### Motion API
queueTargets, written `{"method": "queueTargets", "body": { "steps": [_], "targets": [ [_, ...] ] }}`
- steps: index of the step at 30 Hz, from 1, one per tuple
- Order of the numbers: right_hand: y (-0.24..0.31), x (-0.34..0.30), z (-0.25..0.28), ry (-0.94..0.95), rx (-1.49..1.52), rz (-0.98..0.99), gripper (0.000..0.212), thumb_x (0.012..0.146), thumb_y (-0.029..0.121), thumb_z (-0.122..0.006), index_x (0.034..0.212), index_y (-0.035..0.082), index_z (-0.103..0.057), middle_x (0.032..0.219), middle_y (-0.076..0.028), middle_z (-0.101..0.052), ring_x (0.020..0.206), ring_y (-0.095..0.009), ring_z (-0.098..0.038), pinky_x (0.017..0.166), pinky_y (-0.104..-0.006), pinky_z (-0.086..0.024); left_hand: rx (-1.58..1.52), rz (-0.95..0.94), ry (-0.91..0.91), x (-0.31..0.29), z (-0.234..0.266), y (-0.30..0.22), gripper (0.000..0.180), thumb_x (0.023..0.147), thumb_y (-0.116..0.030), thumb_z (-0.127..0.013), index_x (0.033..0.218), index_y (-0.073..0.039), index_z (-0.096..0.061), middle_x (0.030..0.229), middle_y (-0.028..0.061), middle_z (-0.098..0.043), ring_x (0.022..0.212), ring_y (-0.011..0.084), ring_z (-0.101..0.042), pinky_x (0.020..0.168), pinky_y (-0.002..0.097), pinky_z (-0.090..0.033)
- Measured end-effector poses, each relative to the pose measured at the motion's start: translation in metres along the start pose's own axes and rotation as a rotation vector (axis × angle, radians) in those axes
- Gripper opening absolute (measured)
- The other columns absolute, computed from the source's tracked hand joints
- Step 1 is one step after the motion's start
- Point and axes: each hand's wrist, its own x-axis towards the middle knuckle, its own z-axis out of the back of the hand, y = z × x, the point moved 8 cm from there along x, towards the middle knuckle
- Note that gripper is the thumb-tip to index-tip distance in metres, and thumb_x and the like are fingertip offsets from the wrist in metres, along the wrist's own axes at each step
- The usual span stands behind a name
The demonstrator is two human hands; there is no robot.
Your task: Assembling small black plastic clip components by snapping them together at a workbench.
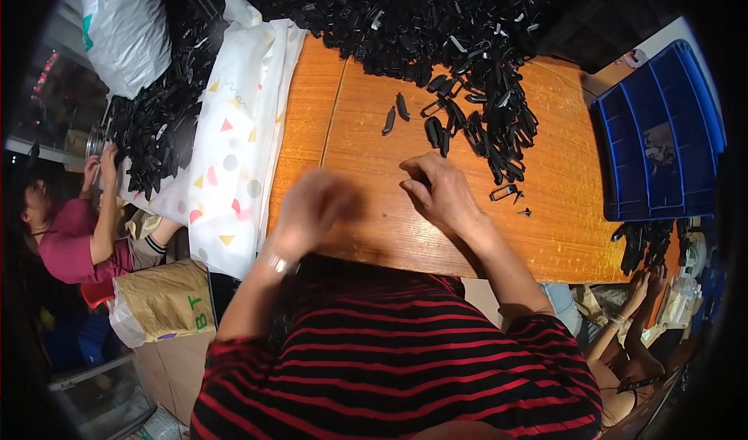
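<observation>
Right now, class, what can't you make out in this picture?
In the head view:
Left hand: motion blur hides whether it holds anything.
Right hand: its back hides the palm.
Black pile: cut off by the top edge.
Co-worker at right: head not visible near the dark rim.

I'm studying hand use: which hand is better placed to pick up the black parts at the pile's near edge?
Probably the right hand: it is just below those black parts in the picture. The left hand, blurred, is farther off to the left.
</observation>
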Motion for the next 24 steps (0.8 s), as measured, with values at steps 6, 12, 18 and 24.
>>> {"method": "queueTargets", "body": {
  "steps": [6,12,18,24],
  "targets": [
    [-0.012,-0.006,0.013,-0.077,-0.042,-0.099,0.029,0.078,0.013,-0.074,0.102,0.001,-0.064,0.094,-0.015,-0.061,0.082,-0.032,-0.064,0.07,-0.0371,-0.052,0.263,-0.262,-0.279,0.158,-0.034,0.009,0.032,0.084,-0.015,-0.064,0.115,-0.007,-0.061,0.118,0.0134,-0.059,0.114,0.0328,-0.051,0.096,0.0399,-0.043],
    [-0.012,-0.019,0.018,-0.07,-0.161,-0.145,0.031,0.075,0.011,-0.075,0.103,0.003,-0.063,0.095,-0.014,-0.059,0.085,-0.034,-0.064,0.073,-0.0381,-0.053,0.416,-0.166,-0.202,0.205,-0.054,0.031,0.046,0.082,-0.016,-0.068,0.125,-0.011,-0.055,0.125,0.0106,-0.055,0.12,0.0318,-0.046,0.101,0.0407,-0.041],
    [-0.009,-0.016,0.017,0.017,-0.217,-0.12,0.027,0.077,0.006,-0.071,0.103,0.005,-0.063,0.093,-0.014,-0.06,0.085,-0.034,-0.063,0.071,-0.0395,-0.052,0.364,-0.195,-0.074,0.165,-0.056,0.019,0.049,0.08,-0.012,-0.069,0.126,-0.011,-0.054,0.122,0.0094,-0.057,0.114,0.0312,-0.049,0.096,0.0394,-0.043],
    [0.006,-0.014,0.007,-0.033,-0.251,-0.113,0.022,0.083,0.011,-0.068,0.101,0.002,-0.061,0.091,-0.016,-0.066,0.081,-0.034,-0.065,0.069,-0.0396,-0.053,0.218,-0.226,-0.218,0.121,-0.035,0.018,0.049,0.075,-0.005,-0.071,0.122,-0.009,-0.057,0.116,0.0097,-0.059,0.11,0.0308,-0.052,0.093,0.0378,-0.045]
  ]
}}
